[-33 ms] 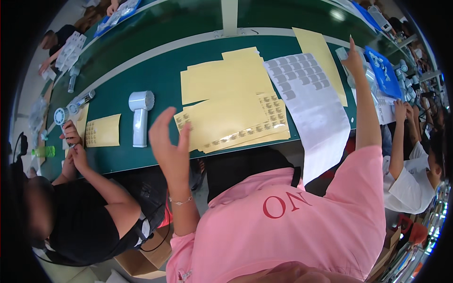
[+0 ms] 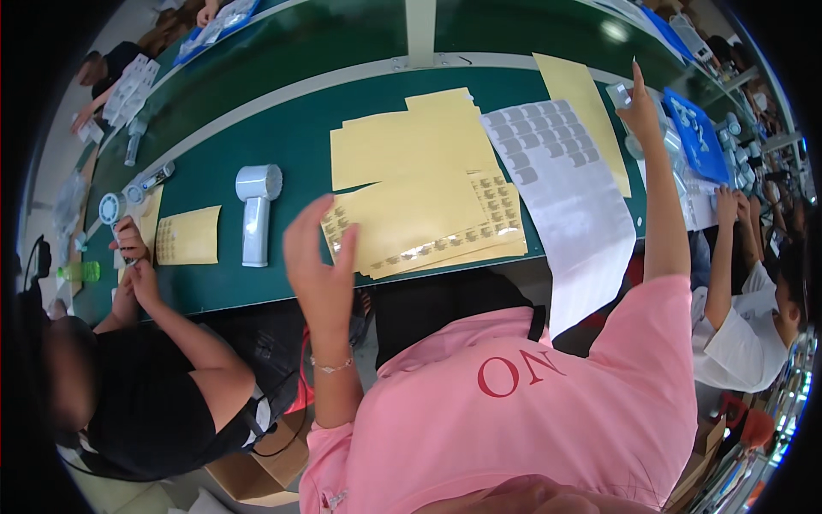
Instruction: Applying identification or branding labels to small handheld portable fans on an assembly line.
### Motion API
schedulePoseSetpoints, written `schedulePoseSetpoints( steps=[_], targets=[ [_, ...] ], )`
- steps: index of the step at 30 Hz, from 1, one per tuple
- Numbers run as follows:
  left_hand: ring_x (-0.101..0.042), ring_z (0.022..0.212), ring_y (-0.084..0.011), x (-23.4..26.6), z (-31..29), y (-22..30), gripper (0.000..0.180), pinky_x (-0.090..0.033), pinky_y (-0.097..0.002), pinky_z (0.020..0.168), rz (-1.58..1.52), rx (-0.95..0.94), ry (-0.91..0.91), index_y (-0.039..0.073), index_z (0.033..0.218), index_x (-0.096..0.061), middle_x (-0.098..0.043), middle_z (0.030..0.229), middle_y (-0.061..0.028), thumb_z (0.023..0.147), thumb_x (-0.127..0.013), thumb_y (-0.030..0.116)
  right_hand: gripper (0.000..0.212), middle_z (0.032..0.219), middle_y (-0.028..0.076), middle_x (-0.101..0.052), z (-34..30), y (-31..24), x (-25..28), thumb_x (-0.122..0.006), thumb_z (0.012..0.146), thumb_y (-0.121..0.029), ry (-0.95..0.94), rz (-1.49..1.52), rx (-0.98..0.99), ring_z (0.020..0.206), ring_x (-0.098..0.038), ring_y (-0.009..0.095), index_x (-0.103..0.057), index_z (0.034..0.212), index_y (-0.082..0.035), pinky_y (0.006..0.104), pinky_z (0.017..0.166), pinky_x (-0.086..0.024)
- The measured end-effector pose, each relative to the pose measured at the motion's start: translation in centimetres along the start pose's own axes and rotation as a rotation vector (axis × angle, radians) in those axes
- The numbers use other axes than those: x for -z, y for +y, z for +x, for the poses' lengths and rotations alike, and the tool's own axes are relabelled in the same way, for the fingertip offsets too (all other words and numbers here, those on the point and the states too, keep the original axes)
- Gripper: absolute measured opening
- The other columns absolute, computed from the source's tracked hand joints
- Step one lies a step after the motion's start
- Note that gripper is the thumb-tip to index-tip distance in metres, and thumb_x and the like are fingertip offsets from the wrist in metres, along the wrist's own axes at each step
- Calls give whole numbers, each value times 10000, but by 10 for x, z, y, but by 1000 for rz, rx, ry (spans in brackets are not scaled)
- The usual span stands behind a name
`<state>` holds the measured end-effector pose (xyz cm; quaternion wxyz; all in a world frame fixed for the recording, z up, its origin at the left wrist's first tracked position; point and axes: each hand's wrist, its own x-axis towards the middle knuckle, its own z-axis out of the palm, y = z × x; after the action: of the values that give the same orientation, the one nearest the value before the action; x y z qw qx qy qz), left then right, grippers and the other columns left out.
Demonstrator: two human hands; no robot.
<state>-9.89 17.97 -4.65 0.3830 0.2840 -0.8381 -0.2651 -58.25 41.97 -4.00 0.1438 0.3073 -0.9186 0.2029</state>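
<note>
yellow sheets (image 2: pixel 411 146) beside a released left grip (image 2: pixel 321 257)

sheets are spread on the worktop (image 2: pixel 304 163); a white sheet (image 2: pixel 582 223) is draped over its edge. the left grip is spread near the sheets' left end. the right grip (image 2: pixel 642 116) is extended beside a pale device (image 2: pixel 617 94); whether it is grasped cannot be told.

Dark green surface (image 2: pixel 300 146); pale yellow sheets (image 2: pixel 411 214), the top one edged with rows of small dark labels (image 2: pixel 497 199); white sheet (image 2: pixel 586 244) patterned with rows of grey patches (image 2: pixel 522 137); silvery-blue device (image 2: pixel 256 231); bright blue tray (image 2: pixel 713 168); pink shirt (image 2: pixel 539 437), red lettering (image 2: pixel 499 377)
</note>
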Motion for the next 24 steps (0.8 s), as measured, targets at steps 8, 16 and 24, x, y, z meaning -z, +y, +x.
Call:
schedulePoseSetpoints(
  steps=[8,16,24],
  targets=[
    [-519,1097,-237,-43,-9,32,619,-410,-339,924,-1507,601,-753,-75,1217,-422,-543,1148,-194,930,-332,466,986,1081,114,-494,-110,-251,14,-786,623,-15,271,752,529,1015,-523,218,-186,1400,-106,333,740,-526],
    [-462,1144,-244,-39,9,24,600,-373,-383,964,-1976,615,-229,28,1210,-424,-508,1169,-153,918,-281,532,1093,1079,156,-491,-212,-327,-20,-789,609,-5,146,945,734,1007,-547,282,-32,1395,-60,387,828,-492],
    [-561,573,-135,2,12,-62,538,-475,-252,515,-1211,700,160,27,919,-498,-549,670,-77,868,-425,558,130,819,64,-611,-192,-332,-21,-640,770,3,-649,1236,-74,709,-559,94,-600,888,40,203,669,-466]
  ],
)
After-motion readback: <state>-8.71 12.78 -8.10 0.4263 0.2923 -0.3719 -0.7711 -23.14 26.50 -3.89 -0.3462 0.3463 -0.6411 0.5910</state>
